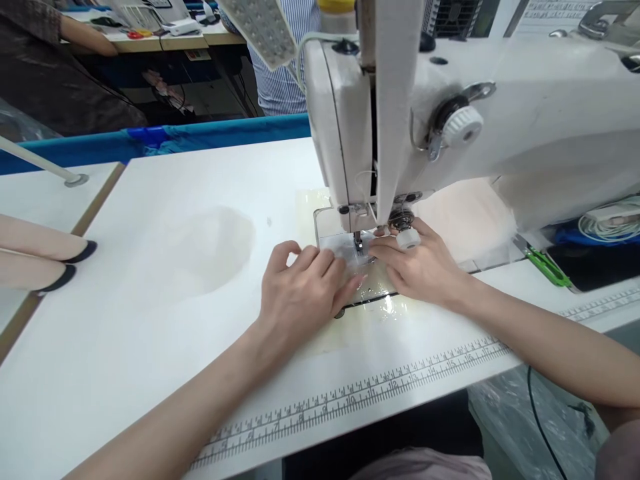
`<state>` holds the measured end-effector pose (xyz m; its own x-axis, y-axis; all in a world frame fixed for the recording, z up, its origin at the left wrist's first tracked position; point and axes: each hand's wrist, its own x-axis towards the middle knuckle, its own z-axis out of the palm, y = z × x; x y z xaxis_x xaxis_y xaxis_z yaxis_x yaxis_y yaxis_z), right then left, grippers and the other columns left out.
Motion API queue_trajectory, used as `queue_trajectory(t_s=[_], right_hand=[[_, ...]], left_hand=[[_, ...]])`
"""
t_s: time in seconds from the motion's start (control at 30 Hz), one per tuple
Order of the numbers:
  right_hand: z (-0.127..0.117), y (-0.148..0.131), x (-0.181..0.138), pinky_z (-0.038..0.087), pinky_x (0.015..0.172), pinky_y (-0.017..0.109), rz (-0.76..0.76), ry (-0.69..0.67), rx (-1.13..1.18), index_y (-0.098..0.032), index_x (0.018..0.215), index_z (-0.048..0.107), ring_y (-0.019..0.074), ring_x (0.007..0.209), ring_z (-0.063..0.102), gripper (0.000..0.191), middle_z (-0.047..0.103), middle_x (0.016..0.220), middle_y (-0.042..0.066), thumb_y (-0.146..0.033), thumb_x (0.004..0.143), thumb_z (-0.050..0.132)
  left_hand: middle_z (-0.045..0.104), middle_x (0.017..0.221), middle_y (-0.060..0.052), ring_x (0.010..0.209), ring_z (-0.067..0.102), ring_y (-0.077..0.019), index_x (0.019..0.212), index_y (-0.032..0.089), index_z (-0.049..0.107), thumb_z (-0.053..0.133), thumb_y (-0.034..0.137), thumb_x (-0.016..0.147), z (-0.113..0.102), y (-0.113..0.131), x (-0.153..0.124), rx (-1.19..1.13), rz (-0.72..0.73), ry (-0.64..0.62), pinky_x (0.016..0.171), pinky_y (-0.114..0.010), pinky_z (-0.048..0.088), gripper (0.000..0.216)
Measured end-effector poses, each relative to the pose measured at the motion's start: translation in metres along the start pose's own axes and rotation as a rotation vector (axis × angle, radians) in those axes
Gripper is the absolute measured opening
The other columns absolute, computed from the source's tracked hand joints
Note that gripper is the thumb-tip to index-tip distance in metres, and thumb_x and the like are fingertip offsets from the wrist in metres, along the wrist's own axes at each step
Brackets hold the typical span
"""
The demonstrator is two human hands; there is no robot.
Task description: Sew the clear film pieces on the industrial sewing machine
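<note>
A white sewing machine [450,113] stands on a white table [165,280]. Under its needle and presser foot [358,241] lies a small clear, see-through piece [345,252] on the metal plate. My left hand [300,290] rests flat on the piece just left of the needle, fingers stretched and pressed down. My right hand [420,263] lies to the right of the needle, fingers reaching toward the presser foot and touching the piece's right edge.
A measuring tape strip [360,393] runs along the table's front edge. Green thread snips [550,267] lie at the right. Beige pieces with dark tips [50,257] sit at the left. Other people stand behind a blue fabric edge [200,137] at the back.
</note>
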<state>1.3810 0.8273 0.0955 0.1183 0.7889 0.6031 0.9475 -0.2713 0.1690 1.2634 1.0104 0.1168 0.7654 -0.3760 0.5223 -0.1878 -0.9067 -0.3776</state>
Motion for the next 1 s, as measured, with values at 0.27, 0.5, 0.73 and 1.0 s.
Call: queue_trajectory(t_s=[0.27,0.5,0.73,1.0], right_hand=[[-0.009,-0.011,0.002,0.044,0.08,0.031,0.018,0.038,0.163,-0.015,0.101,0.069,0.0158,0.084,0.062,0.032,0.073,0.096,0.003,-0.005,0.084,0.044],[-0.008,-0.016,0.001,0.044,0.083,0.031,0.033,0.005,0.161,-0.015,0.081,0.07,0.0131,0.071,0.061,0.027,0.072,0.089,0.002,-0.017,0.094,0.047],[-0.003,-0.011,-0.001,0.041,0.088,0.034,0.073,-0.075,-0.023,-0.014,0.088,0.068,0.0182,0.082,0.06,0.02,0.073,0.094,0.006,-0.018,0.093,0.049],[-0.001,-0.009,0.0,0.036,0.094,0.036,0.068,-0.082,-0.089,-0.014,0.1,0.068,0.0208,0.089,0.059,0.022,0.073,0.094,0.006,-0.02,0.094,0.048]], left_hand=[[0.072,0.096,-0.002,0.081,0.066,-0.0165,0.101,0.016,0.066,0.048,0.02,0.095,-0.002,-0.002,0.0,-0.351,-0.081,-0.047,0.081,-0.038,0.042,0.02],[0.069,0.11,-0.007,0.091,0.06,-0.02,0.112,0.013,0.067,0.049,0.016,0.093,0.003,-0.001,-0.003,-0.452,-0.052,-0.121,0.077,-0.035,0.05,0.026],[0.069,0.119,-0.009,0.111,0.061,-0.0263,0.117,0.014,0.066,0.056,0.029,0.093,0.004,0.008,-0.007,-0.285,0.025,-0.11,0.086,-0.041,0.052,0.031],[0.069,0.117,-0.012,0.113,0.064,-0.025,0.116,0.011,0.065,0.053,0.038,0.094,0.001,0.015,-0.005,-0.153,0.053,-0.102,0.095,-0.041,0.052,0.037]])
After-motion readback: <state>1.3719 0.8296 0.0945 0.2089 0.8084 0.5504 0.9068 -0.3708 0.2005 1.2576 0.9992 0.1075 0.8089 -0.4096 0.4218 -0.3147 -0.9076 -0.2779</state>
